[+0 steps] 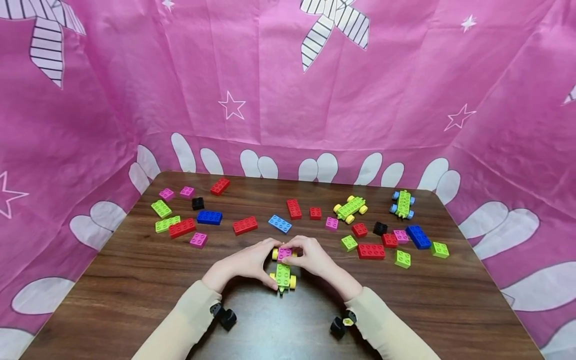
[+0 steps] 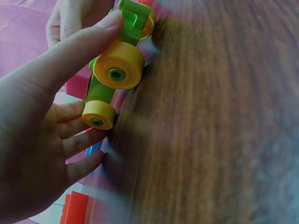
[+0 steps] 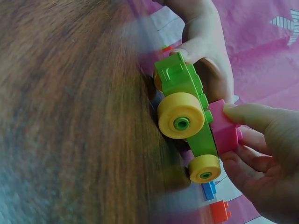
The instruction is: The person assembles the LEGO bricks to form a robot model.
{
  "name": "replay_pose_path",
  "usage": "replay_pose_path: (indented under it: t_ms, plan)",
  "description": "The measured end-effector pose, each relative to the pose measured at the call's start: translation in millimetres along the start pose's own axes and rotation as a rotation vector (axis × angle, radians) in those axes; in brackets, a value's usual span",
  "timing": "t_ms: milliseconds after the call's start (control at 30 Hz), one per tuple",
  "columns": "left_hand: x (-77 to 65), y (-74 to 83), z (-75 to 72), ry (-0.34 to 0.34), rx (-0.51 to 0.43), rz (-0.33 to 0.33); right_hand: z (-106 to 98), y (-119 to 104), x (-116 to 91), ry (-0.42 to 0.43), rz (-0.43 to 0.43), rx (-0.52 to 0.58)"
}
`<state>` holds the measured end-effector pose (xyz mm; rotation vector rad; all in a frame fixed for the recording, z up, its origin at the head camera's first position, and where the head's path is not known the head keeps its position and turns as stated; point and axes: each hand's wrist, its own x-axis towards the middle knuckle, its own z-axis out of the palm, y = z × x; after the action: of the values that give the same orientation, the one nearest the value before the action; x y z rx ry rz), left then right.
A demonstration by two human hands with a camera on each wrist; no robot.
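Observation:
A lime-green toy car base with yellow wheels stands on the table close to the person. My left hand holds it from the left, thumb at the near end and fingers by the far wheels. On its far half is a pink brick, which my right hand pinches between thumb and fingers. In the right wrist view the brick meets the base's studs; whether it is fully pressed down I cannot tell. The yellow wheel nearest the left wrist camera shows clearly.
Beyond the hands lies a light blue brick. Red, pink, lime, black and blue bricks are scattered left and right, including a long red brick. Two more car bases, one yellow-wheeled and one blue-wheeled, stand at the back right.

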<state>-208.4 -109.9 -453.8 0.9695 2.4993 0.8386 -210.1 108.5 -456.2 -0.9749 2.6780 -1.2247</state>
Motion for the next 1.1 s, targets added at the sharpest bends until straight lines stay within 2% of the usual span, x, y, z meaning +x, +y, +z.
replay_pose_path:
  t_ms: [433, 933, 1100]
  plan:
    - [0.8, -2.3, 1.4, -0.005, 0.008, -0.013, -0.2, -1.1, -0.2, -0.027, 0.039, -0.007]
    - [0.1, -0.2, 0.1, -0.005, -0.002, -0.022, -0.4, -4.4, -0.5, -0.012, 0.035, -0.009]
    - [1.0, 1.0, -0.9, -0.011, -0.001, -0.022, -0.8, -4.3, -1.4, -0.008, 0.061, -0.004]
